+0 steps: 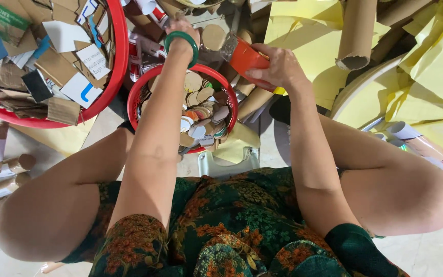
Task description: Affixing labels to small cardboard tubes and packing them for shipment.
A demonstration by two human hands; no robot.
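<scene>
Two hands up: right hand point(278, 66) grip closed around orange plastic tape roll point(246, 60); left hand point(183, 28), green bangle point(181, 41), grip unclear, above small red basket point(144, 87) of cardboard discs.

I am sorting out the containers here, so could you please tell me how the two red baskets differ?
The large red basket at the upper left is far wider than the small red basket in front of the person, and it runs out of the picture. The large basket holds angular scraps of cardboard and white card; the small one holds little round discs. The left hand reaches just past the small basket. Both are round and red-rimmed.
</scene>
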